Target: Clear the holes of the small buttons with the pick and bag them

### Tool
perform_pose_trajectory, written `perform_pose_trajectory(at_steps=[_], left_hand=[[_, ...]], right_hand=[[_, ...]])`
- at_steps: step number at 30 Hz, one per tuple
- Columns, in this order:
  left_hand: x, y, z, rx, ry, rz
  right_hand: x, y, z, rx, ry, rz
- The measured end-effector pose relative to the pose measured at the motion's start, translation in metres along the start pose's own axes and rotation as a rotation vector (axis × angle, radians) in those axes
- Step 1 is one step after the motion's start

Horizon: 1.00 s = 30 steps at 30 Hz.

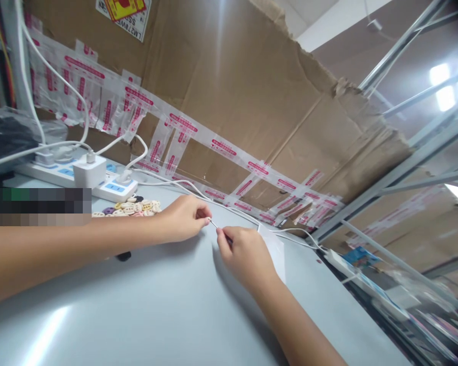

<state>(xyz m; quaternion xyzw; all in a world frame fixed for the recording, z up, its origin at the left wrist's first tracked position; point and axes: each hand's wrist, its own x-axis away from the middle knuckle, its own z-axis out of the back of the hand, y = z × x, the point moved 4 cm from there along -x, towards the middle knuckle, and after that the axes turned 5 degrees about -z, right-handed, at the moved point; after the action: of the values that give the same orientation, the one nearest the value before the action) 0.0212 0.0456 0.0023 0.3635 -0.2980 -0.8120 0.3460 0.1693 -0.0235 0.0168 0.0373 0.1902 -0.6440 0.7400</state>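
My left hand (183, 218) is closed in a pinch over the grey table, thumb and forefinger on a small pale piece (208, 219) that is mostly hidden by the fingertips. Closed around a thin metal-shafted tool (213, 223), my right hand (248, 254) covers most of its handle. The tool's tip meets the pale piece or lies very near it. Behind my left forearm is a pile of small flat pieces with holes (137, 207), mostly cream, some yellow, purple and black. A small black object (123, 256) lies just in front of that forearm.
A white power strip (114, 189) with a cube charger (89, 172) and several white cables stands at the back left. A taped cardboard sheet (229, 101) walls the rear. White paper (277, 249) lies beside my right hand. Metal shelf bars (381, 178) rise at right.
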Motion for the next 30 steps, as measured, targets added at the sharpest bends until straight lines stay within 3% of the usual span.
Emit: perform_pose_trajectory(at_steps=[5, 13, 23, 30], left_hand=[[0.002, -0.001, 0.000, -0.071, 0.029, -0.037], [-0.005, -0.018, -0.007, 0.219, -0.015, 0.075], [-0.004, -0.016, -0.011, 0.386, -0.035, 0.105], [0.000, -0.010, -0.007, 0.181, -0.025, 0.070]], right_hand=[[0.002, -0.004, 0.000, 0.071, 0.006, 0.012], [-0.004, 0.006, 0.001, -0.108, -0.087, -0.027], [-0.008, 0.014, 0.003, -0.181, -0.153, -0.046], [-0.004, 0.006, 0.004, -0.005, -0.082, 0.023]])
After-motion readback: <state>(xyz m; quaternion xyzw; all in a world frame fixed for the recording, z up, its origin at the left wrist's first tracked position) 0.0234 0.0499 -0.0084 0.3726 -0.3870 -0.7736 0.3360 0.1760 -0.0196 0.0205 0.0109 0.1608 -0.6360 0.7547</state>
